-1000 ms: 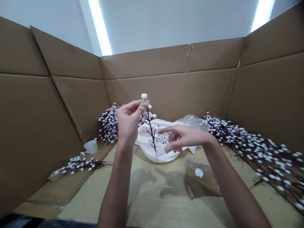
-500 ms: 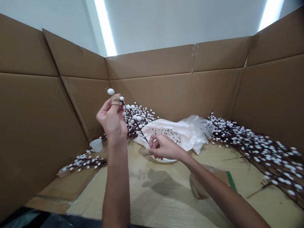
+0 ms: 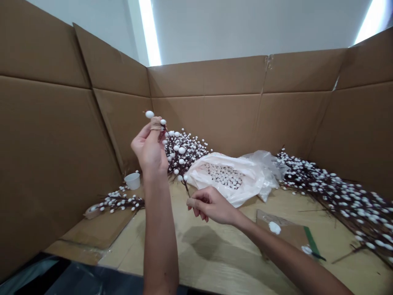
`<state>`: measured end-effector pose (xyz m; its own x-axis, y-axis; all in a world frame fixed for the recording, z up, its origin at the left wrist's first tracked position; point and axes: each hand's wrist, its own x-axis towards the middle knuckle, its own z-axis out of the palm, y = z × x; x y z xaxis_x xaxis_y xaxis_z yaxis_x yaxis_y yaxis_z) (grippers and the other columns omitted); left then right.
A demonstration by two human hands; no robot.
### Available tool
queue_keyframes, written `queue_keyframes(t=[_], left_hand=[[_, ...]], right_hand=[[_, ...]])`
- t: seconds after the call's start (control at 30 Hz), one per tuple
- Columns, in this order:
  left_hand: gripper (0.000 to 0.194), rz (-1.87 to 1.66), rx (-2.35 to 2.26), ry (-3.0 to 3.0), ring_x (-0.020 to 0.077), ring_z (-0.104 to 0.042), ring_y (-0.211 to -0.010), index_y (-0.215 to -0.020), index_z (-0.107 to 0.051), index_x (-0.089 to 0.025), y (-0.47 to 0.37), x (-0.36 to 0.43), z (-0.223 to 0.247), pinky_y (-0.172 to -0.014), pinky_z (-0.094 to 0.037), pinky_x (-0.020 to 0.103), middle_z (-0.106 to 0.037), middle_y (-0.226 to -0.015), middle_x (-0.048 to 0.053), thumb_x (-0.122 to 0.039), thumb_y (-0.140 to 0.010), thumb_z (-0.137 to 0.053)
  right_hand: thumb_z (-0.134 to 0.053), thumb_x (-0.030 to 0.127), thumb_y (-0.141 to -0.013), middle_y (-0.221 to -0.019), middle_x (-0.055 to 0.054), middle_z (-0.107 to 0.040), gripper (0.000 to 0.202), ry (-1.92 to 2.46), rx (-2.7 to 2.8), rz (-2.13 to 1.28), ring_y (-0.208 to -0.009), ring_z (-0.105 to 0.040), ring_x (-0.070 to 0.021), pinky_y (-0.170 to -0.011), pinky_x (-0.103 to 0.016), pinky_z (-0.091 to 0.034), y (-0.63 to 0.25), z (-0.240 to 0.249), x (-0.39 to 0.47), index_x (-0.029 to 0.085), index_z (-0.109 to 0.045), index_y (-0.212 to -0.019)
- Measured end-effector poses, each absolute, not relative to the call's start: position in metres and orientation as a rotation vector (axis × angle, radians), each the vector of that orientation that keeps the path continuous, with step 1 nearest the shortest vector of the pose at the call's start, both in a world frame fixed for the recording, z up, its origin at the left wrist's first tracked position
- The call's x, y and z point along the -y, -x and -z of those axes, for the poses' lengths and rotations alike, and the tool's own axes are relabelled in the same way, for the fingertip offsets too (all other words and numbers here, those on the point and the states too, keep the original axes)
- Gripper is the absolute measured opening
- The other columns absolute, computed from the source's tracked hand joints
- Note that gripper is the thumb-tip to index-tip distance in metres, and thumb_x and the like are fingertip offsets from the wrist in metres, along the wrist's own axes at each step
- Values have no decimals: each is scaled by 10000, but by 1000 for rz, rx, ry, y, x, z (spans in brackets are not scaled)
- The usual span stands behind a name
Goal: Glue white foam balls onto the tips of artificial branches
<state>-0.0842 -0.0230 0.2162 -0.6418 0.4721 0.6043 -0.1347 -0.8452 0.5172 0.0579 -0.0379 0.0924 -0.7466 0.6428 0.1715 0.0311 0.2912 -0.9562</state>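
A dark twig with white berries [image 3: 181, 150] slants between my two hands above the table. My left hand [image 3: 151, 149], raised, pinches near its top, among the berries; a tan wrap covers the thumb tip, and one white berry pokes out above it. Lower down, my right hand [image 3: 211, 205] grips the bare stem end between thumb and fingers. Behind the hands lies an open white plastic bag [image 3: 196, 175] holding many loose white berries [image 3: 225, 176].
Berry branches are heaped at the back [image 3: 193, 143] and along the right [image 3: 331, 184]. At left are a small bunch [image 3: 121, 202], a white cup [image 3: 132, 180] and a tape roll [image 3: 92, 211]. A cardboard piece [image 3: 288, 233] bears white paste [image 3: 274, 228]. Cardboard walls [image 3: 205, 82] surround the table.
My view has turned slightly left, so the scene sits farther right. My right hand has moved a little lower with the stem end; both hands keep their hold on the twig.
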Motion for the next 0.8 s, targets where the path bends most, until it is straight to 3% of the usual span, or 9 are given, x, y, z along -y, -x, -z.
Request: queue_keyframes(t=[0.1, 0.2, 0.3, 0.57, 0.7, 0.8], left_hand=[[249, -2366, -716, -999, 207, -654, -906, -695, -650, -166, 92, 15, -209, -781, -517, 299, -684, -856, 114, -392, -691, -757], [417, -2303, -815, -786, 288, -587, -1113, -882, -632, -161, 106, 18, -205, -893, -500, 363, -639, -1097, 188, -510, -678, -732], [487, -2370, -798, -695, 310, -505, -1232, -1015, -611, -182, 123, 34, -207, -958, -470, 373, -532, -1305, 189, -549, -704, -684], [195, -2620, -634, -744, 220, -484, -1258, -888, -622, -323, 169, 74, -199, -968, -474, 320, -573, -1284, -14, -474, -771, -580], [170, -2642, -579, -676, 216, -486, -1249, -851, -611, -314, 174, 82, -197, -963, -481, 322, -598, -1233, -20, -453, -757, -583], [154, -2648, -510, -491, 193, -504, -1233, -869, -613, -285, 169, 88, -200, -971, -476, 284, -561, -1286, -4, -390, -760, -591]], right_hand=[[-571, 400, -826, -522, 36, -517, 292, 607, 1951, -1480, -397, -452, -57, -376, -174, -367, -53, -94, 39, 152, -592, -674], [-564, 427, -825, -517, 36, -523, 315, 577, 1879, -1392, -389, -449, -55, -369, -173, -363, -46, -106, 29, 154, -578, -668], [-568, 416, -816, -501, 35, -534, 301, 581, 1826, -1311, -366, -438, -55, -350, -174, -347, -29, -125, 2, 152, -579, -670], [-505, 166, -841, -473, 15, -521, 252, 855, 1689, -1206, -372, -442, -46, -383, -174, -381, 66, -161, -108, 137, -529, -592], [-516, 234, -900, -573, 13, -545, 255, 972, 1650, -1167, -464, -503, -62, -457, -193, -444, 115, -155, -138, 116, -549, -676], [-549, 361, -906, -743, 16, -598, 245, 1022, 1665, -1177, -568, -552, -69, -529, -215, -486, 142, -147, -147, 121, -595, -895]])
